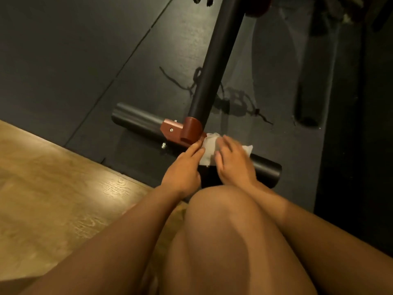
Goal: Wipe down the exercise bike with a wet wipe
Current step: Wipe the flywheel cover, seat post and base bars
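- The person's right hand [232,161] lies flat, fingers spread, pressing a crumpled white wet wipe [209,149] onto the bike's black cylindrical floor bar [266,168]; it presses rather than pinches.
- The left hand [184,169] has its fingers extended and held together, the fingertips touching the wipe's left edge and the reddish-brown metal bracket [187,129]; it grips nothing.
- The wipe sits on the bar just to the right of the bracket, where a black slanted frame tube [214,60] meets the bar.
- The bar rests on a dark grey floor mat [85,60], beside light wooden flooring [53,188].
- A bare knee [223,220] fills the foreground between the forearms.
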